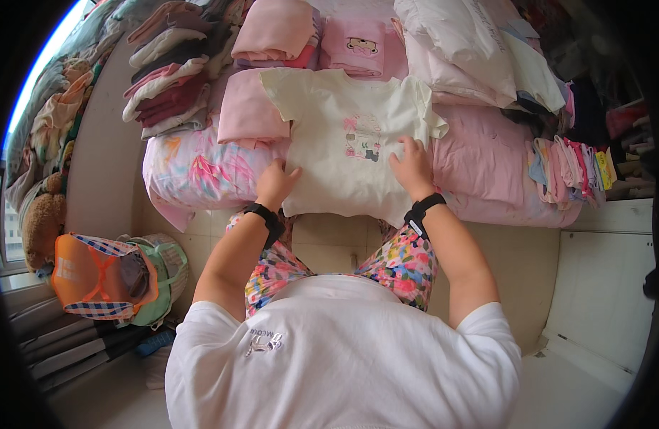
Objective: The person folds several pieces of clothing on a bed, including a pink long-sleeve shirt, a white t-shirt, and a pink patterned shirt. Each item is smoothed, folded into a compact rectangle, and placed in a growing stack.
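A cream short-sleeved T-shirt (324, 171) lies spread out before me, its neckline away from me and a small pink, grey and green print on its front. Its lower hem hangs over the near edge of the bed. My left hand (277, 184) is at the shirt's left side edge, thumb apart from the fingers. On the shirt's right side, my right hand (412, 167) rests with fingers spread and slightly bent, beside the print. Neither hand visibly pinches the cloth. A folded pink cloth (254, 107) lies partly under the left sleeve.
A flowered pink quilt (200, 166) covers the bed. Folded clothes (168, 75) are stacked at the left; a white padded jacket (458, 48) lies at the back right. Small folded garments (568, 169) stand in a row at the right. An orange bag (104, 273) sits at the lower left.
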Demonstrator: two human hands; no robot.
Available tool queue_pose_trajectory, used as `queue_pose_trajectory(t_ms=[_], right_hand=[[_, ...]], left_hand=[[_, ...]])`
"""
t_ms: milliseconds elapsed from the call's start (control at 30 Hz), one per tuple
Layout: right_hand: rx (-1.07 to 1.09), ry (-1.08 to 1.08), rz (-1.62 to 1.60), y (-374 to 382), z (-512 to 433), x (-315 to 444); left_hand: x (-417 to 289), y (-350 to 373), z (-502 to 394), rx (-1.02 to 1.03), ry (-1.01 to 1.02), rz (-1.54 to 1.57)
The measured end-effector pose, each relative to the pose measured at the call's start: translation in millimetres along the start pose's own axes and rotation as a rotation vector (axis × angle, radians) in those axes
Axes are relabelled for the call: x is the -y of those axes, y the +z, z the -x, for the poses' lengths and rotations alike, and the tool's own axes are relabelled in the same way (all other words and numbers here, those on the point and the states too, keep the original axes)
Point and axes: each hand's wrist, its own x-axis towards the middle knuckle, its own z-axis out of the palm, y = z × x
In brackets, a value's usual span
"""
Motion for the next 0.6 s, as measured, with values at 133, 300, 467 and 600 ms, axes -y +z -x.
queue_pose_trajectory(t_ms=[133, 300, 467, 600], right_hand=[[0.130, -0.242, -0.241, 34.1, -34.2, 64.7], [0.104, -0.445, -0.103, 98.1, -79.1, 167.0], [0.104, -0.400, 0.071, 142.5, -104.2, 217.6], [0.040, -0.347, -0.275, 140.9, -129.9, 210.8]], left_hand=[[2.7, 0.6, 13.0, 0.074, -0.007, 0.017], [21.3, 5.6, 22.9, 0.175, 0.070, 0.079], [43.5, 8.3, 22.7, 0.334, 0.183, 0.137], [44.5, 3.8, 27.2, 0.388, 0.214, 0.174]])
